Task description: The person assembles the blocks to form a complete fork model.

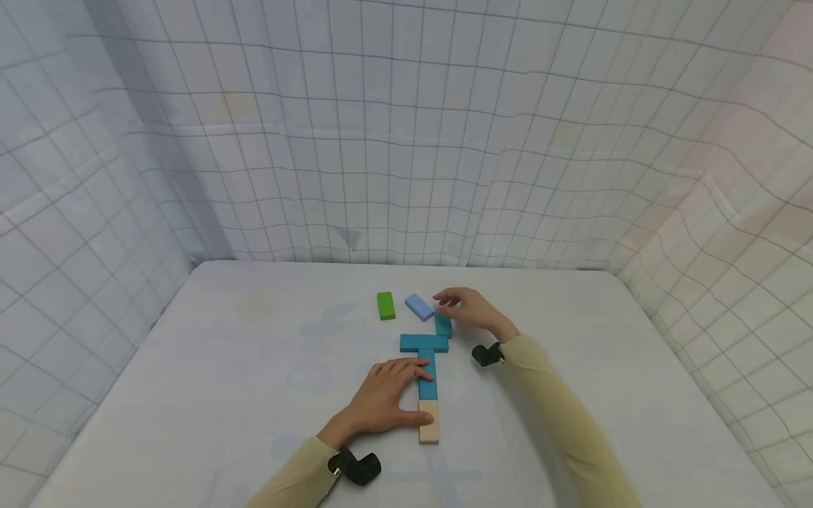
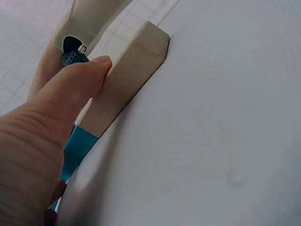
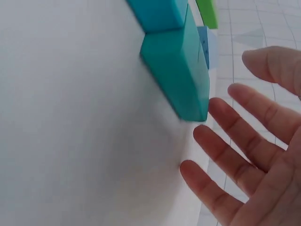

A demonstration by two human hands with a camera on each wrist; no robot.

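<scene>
The right hand [image 1: 473, 309] is spread wide, with the teal block [image 1: 443, 325] just beside its fingertips. The left hand [image 1: 384, 402], also wide, rests its thumb on the wooden block [image 1: 428, 432].

A crosswise block [image 1: 413, 343] and a lengthwise block [image 1: 428, 391], both plain blue; a beige wooden block [image 1: 429, 433] with fine, darker grain; a teal block [image 1: 444, 325]; a pale periwinkle block [image 1: 419, 307]; a bright green block [image 1: 386, 306]. The tabletop [image 1: 241, 374] is white, the surrounding cloth [image 1: 406, 155] white with a grey grid. The sleeves [image 1: 562, 409] are pale yellow, the wrist cameras [image 1: 363, 470] black.
</scene>
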